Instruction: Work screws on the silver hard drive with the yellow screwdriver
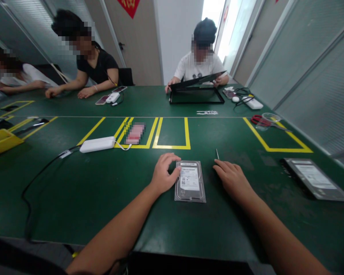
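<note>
A hard drive [190, 193] with a white label lies flat on the green table in front of me. My left hand [164, 173] is curved round its upper left corner, thumb on the left side and forefinger at the top edge. To the right of the drive, my right hand [232, 176] rests low over the table, its fingers curled down. A thin metal rod [217, 153], perhaps a screwdriver shaft, sticks out past those fingertips; the rest of it is hidden under the hand. Farther right lie other hard drives [315, 179], apparently stacked.
Yellow tape outlines [172, 147] mark the green table [103, 206]. A white power strip [97, 144] with a black cable and a phone [135, 133] lie left. Red-handled scissors [260, 120] and a clear container [272, 117] lie right. Across sits a person holding a black frame [196, 102].
</note>
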A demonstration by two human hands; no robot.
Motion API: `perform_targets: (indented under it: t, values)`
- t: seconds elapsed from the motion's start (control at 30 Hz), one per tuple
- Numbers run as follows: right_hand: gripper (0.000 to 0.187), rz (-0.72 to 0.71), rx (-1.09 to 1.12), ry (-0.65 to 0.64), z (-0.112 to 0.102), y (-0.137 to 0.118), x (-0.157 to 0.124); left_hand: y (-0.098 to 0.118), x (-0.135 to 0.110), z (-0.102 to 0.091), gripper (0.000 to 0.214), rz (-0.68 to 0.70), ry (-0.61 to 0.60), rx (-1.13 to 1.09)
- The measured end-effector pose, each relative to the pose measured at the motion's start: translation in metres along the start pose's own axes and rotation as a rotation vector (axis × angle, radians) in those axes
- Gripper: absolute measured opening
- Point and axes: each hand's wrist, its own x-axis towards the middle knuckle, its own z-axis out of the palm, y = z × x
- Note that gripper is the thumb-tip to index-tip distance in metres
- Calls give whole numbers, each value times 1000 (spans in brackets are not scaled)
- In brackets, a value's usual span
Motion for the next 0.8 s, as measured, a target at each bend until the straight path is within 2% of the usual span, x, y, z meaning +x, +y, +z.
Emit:
perform_targets:
  t: [0.07,0.17,0.23,0.3,0.5,0.8]
  values:
    - [43,10,5,-11,-2,0,-1,8,-3,-4,21,111,-94,-44]
    - [48,17,16,-26,-2,1,-2,23,-4,-5,28,367,-338,-74]
    - [51,15,20,-38,-2,1,-2,32,-4,-3,35,463,-502,-38]
    - [52,10,23,-43,-1,1,-2,41,-3,0,41,524,-616,-7]
    - [48,-6,33,-45,0,-1,-3,49,-6,12,50,525,-711,116]
    - [46,-60,61,-47,-10,-9,-6,54,-11,15,42,464,-651,151]
